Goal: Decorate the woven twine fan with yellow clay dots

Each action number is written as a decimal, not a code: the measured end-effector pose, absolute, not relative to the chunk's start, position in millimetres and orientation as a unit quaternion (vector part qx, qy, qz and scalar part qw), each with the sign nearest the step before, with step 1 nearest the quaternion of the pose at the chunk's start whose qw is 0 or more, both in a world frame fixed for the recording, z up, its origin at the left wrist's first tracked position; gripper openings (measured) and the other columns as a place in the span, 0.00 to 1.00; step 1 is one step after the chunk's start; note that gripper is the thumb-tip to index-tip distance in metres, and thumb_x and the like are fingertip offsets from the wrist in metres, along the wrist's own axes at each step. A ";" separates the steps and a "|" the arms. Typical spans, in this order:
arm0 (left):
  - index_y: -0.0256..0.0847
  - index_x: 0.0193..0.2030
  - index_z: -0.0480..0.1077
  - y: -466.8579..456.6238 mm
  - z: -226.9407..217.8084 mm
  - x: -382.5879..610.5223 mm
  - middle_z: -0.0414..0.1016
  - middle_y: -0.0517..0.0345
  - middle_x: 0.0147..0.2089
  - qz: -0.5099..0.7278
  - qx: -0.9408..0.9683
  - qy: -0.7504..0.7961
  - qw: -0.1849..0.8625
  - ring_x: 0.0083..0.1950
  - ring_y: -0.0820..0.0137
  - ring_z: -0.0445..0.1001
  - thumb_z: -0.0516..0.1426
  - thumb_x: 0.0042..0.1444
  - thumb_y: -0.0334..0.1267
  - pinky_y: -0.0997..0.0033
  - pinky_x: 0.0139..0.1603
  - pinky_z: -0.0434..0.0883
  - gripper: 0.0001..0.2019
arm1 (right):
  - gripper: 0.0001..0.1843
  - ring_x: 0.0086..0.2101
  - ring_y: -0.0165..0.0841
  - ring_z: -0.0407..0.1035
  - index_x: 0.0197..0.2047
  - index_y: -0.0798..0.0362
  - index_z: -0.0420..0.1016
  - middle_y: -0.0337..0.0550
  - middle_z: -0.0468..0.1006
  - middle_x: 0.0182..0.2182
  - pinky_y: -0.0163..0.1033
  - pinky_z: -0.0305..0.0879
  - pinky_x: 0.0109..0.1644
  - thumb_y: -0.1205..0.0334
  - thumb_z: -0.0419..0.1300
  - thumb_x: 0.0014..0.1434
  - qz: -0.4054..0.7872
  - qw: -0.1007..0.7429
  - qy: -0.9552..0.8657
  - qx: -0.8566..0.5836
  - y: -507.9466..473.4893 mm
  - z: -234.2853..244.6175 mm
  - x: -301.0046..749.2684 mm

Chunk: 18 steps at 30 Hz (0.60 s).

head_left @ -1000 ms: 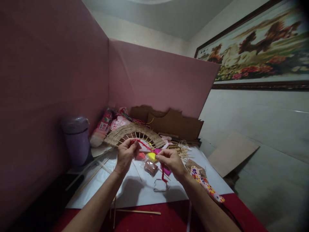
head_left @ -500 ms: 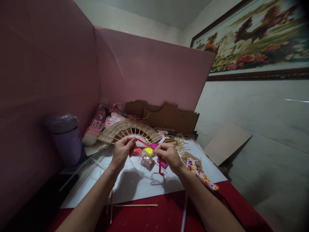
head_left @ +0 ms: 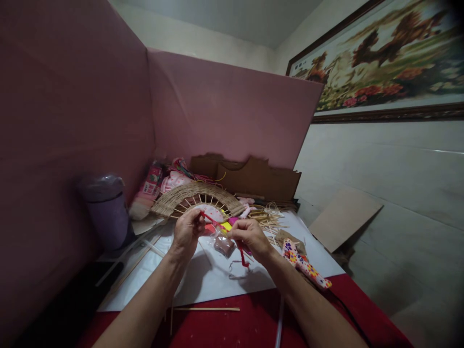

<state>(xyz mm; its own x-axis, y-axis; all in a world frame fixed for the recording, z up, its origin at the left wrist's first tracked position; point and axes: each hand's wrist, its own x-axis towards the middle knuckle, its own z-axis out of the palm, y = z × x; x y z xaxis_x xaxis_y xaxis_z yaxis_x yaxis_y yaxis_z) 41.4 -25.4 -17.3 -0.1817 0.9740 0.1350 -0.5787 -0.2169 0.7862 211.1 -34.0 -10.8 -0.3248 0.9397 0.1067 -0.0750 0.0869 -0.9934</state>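
A thin, fuzzy red pipe cleaner [head_left: 209, 219] stretches between my two hands above the white sheet [head_left: 217, 282]. My left hand [head_left: 187, 234] is closed in a pinch on its left end. Lower and to the right, my right hand [head_left: 253, 238] pinches it between thumb and fingers, and its bent tail hangs below that hand. Beneath lie clay packets in clear wrap: a brown one [head_left: 224, 245], a yellow one [head_left: 226, 226] and a red one [head_left: 210, 229]. Behind the hands stands a woven fan-shaped piece [head_left: 197, 189] with sticks radiating from its inner edge.
A purple lidded bin [head_left: 107, 212] stands at the left. A flower-patterned glue gun [head_left: 304, 266] lies by my right forearm. Thin sticks [head_left: 206, 309] rest on the red cloth [head_left: 217, 333]. Cut cardboard [head_left: 257, 179] leans at the back, near bundled sticks [head_left: 266, 217].
My left hand has dropped slightly and turned, and the pipe cleaner between the hands slants more. The whole view has shifted a little. Both hands keep their pinch.
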 end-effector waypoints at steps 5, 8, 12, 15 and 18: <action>0.35 0.23 0.66 -25.2 -18.1 39.2 0.64 0.65 0.16 0.704 0.322 0.293 0.562 0.15 0.81 0.58 0.61 0.43 0.36 0.82 0.14 0.52 0.09 | 0.09 0.12 0.19 0.47 0.15 0.55 0.65 0.28 0.58 0.08 0.29 0.40 0.15 0.66 0.63 0.40 0.581 0.449 -0.576 -0.359 -30.1 -16.8 211.0; 0.33 0.29 0.70 -27.7 -16.2 37.0 0.68 0.62 0.19 0.697 0.339 0.278 0.567 0.17 0.80 0.62 0.62 0.45 0.37 0.82 0.17 0.56 0.09 | 0.12 0.11 0.18 0.45 0.14 0.55 0.63 0.28 0.57 0.07 0.29 0.38 0.15 0.65 0.63 0.39 0.574 0.460 -0.563 -0.377 -30.4 -14.2 211.0; 0.30 0.34 0.73 -30.3 -13.6 34.9 0.70 0.57 0.21 0.685 0.362 0.245 0.582 0.18 0.79 0.63 0.61 0.48 0.39 0.81 0.18 0.60 0.12 | 0.12 0.11 0.18 0.44 0.13 0.55 0.63 0.27 0.56 0.07 0.29 0.35 0.14 0.65 0.63 0.38 0.552 0.492 -0.556 -0.381 -30.2 -11.6 210.8; 0.31 0.35 0.72 -29.9 -12.0 33.8 0.71 0.57 0.23 0.688 0.358 0.226 0.589 0.19 0.79 0.64 0.61 0.49 0.37 0.81 0.19 0.62 0.11 | 0.12 0.11 0.17 0.45 0.14 0.56 0.65 0.28 0.58 0.08 0.28 0.35 0.14 0.65 0.65 0.37 0.565 0.498 -0.537 -0.379 -27.3 -12.3 212.6; 0.34 0.38 0.72 -30.3 -12.0 36.6 0.74 0.54 0.31 0.697 0.344 0.213 0.593 0.25 0.77 0.69 0.62 0.49 0.40 0.79 0.23 0.66 0.12 | 0.12 0.10 0.17 0.46 0.19 0.57 0.68 0.29 0.61 0.10 0.27 0.37 0.12 0.62 0.67 0.39 0.614 0.496 -0.503 -0.353 -22.7 -13.0 216.2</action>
